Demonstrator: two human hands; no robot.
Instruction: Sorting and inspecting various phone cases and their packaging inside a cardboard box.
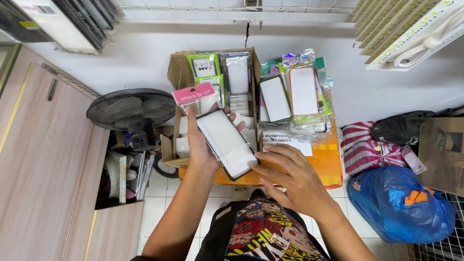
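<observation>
White wall [145, 53], tiled floor [159, 208] (cluttered), fan [131, 111]

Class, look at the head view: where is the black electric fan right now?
The black fan sits at the left of the head view, beside the wooden cabinet and just left of the open cardboard box of phone cases.

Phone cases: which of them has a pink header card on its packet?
The packet at the box's front left corner, just above the left hand. The packets beside it have green or clear tops.
</observation>
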